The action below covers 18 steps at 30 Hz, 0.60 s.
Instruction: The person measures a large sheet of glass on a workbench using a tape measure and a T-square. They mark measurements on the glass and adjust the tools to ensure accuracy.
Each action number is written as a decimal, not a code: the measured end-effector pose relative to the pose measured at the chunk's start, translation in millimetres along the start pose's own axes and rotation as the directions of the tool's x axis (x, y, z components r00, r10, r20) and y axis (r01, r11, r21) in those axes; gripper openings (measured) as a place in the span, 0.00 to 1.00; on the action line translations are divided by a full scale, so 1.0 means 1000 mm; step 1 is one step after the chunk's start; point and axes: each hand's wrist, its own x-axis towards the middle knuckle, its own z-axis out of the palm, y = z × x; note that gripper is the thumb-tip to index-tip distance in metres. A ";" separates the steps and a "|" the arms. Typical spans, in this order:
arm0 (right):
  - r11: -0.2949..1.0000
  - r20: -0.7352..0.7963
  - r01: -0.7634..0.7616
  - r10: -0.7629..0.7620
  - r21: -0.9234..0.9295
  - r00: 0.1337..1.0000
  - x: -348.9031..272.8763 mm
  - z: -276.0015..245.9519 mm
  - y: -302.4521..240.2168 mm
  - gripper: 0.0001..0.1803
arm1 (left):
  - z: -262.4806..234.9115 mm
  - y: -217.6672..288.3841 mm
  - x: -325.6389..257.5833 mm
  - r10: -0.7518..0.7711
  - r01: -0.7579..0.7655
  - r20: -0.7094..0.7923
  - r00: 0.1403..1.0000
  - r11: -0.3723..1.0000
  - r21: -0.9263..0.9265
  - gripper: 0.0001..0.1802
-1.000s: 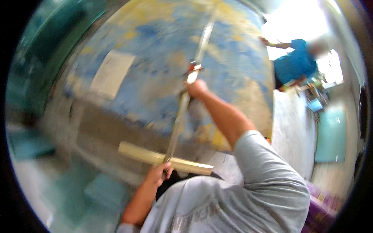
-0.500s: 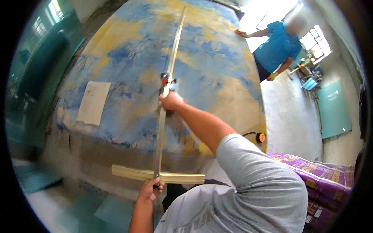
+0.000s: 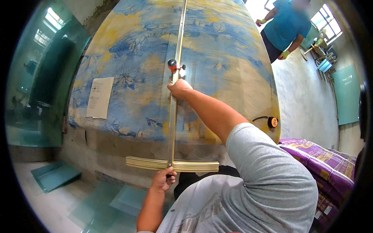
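A long metal T-square glass cutter (image 3: 171, 128) lies lengthwise over a table covered with a blue and yellow patterned cloth (image 3: 136, 42). Its pale crossbar (image 3: 196, 166) sits past the near table edge, in front of my body. My left hand (image 3: 163, 179) is closed around a dark grip at the near end, just below the crossbar. Farther up, my right hand (image 3: 180, 88) wraps around the bar, directly below an orange sliding cutter head (image 3: 173, 67) with a round black knob. The right palm and some fingertips are hidden.
A sheet of paper (image 3: 100, 98) lies left on the cloth; an orange tape measure (image 3: 272, 122) lies near the right corner. A person in a blue shirt (image 3: 285, 27) stands beyond the right edge. Glass panes (image 3: 56, 176) lie lower left; purple packages (image 3: 318, 155) are stacked right.
The whole view has shifted, so the table sits higher and farther right. My hands keep their holds on the T-square. The other person's hand has come off the table edge.
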 end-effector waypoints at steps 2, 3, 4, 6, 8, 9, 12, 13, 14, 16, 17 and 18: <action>0.998 -0.008 -0.016 0.016 0.060 1.000 0.005 -0.012 0.037 0.35 | 0.036 -0.018 -0.005 0.004 -0.004 0.023 1.000 1.000 -0.020 0.10; 0.999 -0.007 0.046 -0.046 0.020 0.999 0.017 -0.013 0.064 0.34 | 0.047 -0.032 -0.001 -0.005 0.006 0.036 0.999 1.000 -0.020 0.10; 1.000 -0.026 0.025 -0.025 0.016 0.999 0.011 -0.025 0.075 0.33 | 0.054 -0.048 0.009 -0.009 0.011 0.046 0.999 0.999 -0.033 0.11; 0.998 -0.023 -0.012 0.013 0.055 1.000 -0.008 -0.057 0.098 0.33 | 0.086 -0.075 0.013 -0.016 0.016 0.028 0.999 1.000 -0.010 0.11; 0.999 -0.032 -0.006 0.007 0.043 0.999 -0.017 -0.086 0.133 0.33 | 0.117 -0.106 0.022 -0.038 0.039 0.061 0.997 0.999 -0.016 0.11; 1.000 -0.062 0.017 -0.018 -0.013 0.998 -0.020 -0.101 0.152 0.33 | 0.131 -0.124 0.030 -0.052 0.054 0.093 0.994 0.998 -0.021 0.11; 1.000 -0.065 -0.011 0.012 0.015 0.998 -0.032 -0.147 0.211 0.34 | 0.190 -0.170 0.039 -0.072 0.071 0.110 0.991 0.997 0.016 0.12; 0.999 -0.041 -0.037 0.037 0.005 0.998 -0.038 -0.162 0.232 0.35 | 0.206 -0.194 0.050 -0.066 0.061 0.132 0.989 0.997 0.036 0.13; 0.999 -0.081 -0.046 0.047 0.006 0.996 -0.036 -0.175 0.258 0.35 | 0.226 -0.208 0.054 -0.112 0.105 0.118 0.987 0.992 0.063 0.13; 0.998 -0.153 -0.056 0.055 -0.001 0.987 -0.042 -0.199 0.300 0.35 | 0.262 -0.237 0.063 -0.173 0.160 0.113 0.978 0.980 0.118 0.14; 0.998 -0.132 -0.058 0.057 0.002 0.990 -0.045 -0.214 0.322 0.35 | 0.279 -0.254 0.069 -0.193 0.173 0.127 0.973 0.973 0.154 0.15; 0.997 -0.164 -0.076 0.072 -0.023 0.984 -0.050 -0.224 0.344 0.35 | 0.294 -0.270 0.074 -0.212 0.184 0.141 0.967 0.964 0.191 0.16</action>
